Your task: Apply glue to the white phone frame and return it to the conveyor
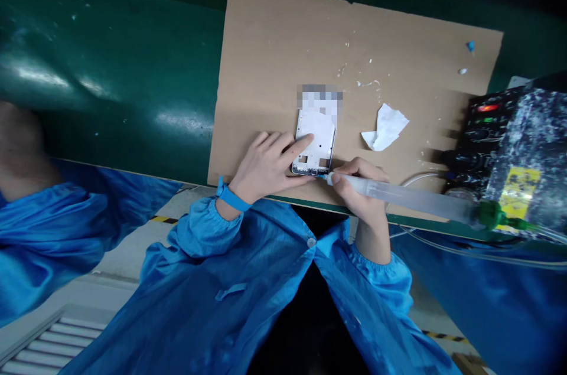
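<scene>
A white phone frame (315,137) lies on a brown cardboard sheet (283,50) near its front edge. My left hand (266,163) rests flat beside it, with the index finger stretched onto the frame and pressing it down. My right hand (361,186) is closed round a clear glue syringe (407,196) held like a pen. The syringe's tip touches the frame's near bottom edge. A green fitting (489,214) caps the syringe's back end, with a hose running off to the right.
A crumpled white paper scrap (386,127) lies right of the frame. A dark dispenser box (509,150) with red and green lights stands at the right. The cardboard lies on a green conveyor surface (110,85). Another person's blue sleeve (53,227) is at the left.
</scene>
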Demonstrator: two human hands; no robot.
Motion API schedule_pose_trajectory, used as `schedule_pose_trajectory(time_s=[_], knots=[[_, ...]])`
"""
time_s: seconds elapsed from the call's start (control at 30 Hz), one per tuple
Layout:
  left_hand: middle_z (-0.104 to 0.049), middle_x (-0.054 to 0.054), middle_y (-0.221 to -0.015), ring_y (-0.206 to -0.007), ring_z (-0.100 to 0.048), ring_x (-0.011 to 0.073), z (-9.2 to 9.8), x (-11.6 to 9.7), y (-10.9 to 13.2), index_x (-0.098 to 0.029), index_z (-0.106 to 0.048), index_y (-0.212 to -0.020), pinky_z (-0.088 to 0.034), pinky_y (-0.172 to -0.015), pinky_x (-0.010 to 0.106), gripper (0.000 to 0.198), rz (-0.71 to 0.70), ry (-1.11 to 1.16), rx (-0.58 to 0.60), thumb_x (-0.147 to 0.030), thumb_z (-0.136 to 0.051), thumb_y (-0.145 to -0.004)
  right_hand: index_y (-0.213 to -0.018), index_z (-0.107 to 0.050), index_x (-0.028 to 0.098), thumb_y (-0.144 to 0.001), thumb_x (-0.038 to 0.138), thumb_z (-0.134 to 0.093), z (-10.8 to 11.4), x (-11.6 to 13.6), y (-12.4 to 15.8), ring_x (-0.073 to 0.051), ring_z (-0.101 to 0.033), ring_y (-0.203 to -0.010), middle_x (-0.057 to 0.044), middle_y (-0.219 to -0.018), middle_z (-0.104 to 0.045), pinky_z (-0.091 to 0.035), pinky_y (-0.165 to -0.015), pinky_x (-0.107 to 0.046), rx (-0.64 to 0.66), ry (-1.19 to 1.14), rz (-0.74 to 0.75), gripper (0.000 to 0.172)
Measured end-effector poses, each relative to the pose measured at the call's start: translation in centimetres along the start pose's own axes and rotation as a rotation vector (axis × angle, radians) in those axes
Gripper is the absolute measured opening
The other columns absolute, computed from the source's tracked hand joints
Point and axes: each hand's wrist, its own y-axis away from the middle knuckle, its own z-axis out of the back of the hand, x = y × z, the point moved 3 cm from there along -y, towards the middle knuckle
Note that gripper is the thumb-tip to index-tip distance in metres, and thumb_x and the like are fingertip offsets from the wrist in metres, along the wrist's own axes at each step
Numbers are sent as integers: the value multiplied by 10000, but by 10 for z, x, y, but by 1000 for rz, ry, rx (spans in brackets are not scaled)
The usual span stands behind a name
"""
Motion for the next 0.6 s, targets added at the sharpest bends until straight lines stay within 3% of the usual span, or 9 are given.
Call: schedule_pose_trajectory(time_s=[0.6], knots=[[-730,127,-1136,-1037,-658,298,-2,1,0,-186,-626,-1631,-442,-894,430,815,22,2,28,-767,-653,-1060,-779,-698,263,-961,316,-804,0,-1,2,-150,-580,-520,17,-703,-733,-441,-488,-295,-2,-17,1,218]])
